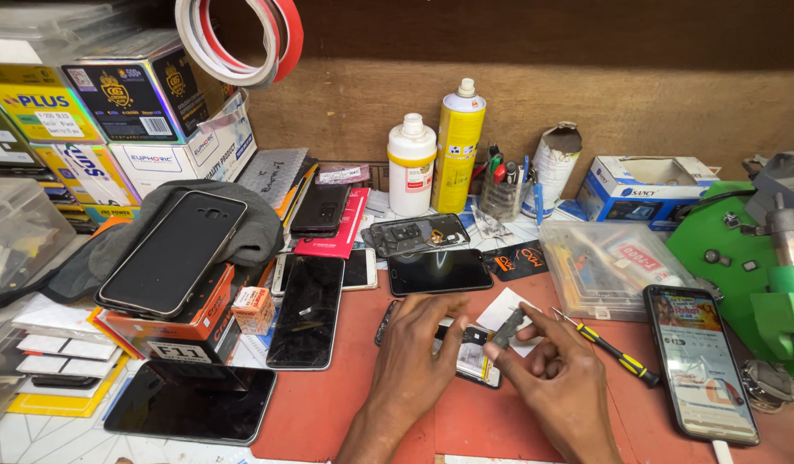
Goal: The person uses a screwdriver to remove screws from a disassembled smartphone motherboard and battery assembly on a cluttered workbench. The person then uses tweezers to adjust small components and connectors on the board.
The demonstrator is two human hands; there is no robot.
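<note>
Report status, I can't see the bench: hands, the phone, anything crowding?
Left hand flat on opened phone. Right hand pinching small grey part. Screwdriver beside right hand.

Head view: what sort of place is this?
Most likely a phone repair bench. Several loose phones lie about, the left hand rests on an opened phone, and a screwdriver lies beside the right hand.

Workbench against a brown wooden back wall (534, 94), upper part in deep shadow. Bench top covered by a red-orange mat (328, 404); pale patterned surface (45, 438) shows at the near left edge. Stacked cardboard boxes (148, 112) crowd the left side. Rolls of tape (242, 39) hang high on the wall. Light falls warm and even from above.
</note>
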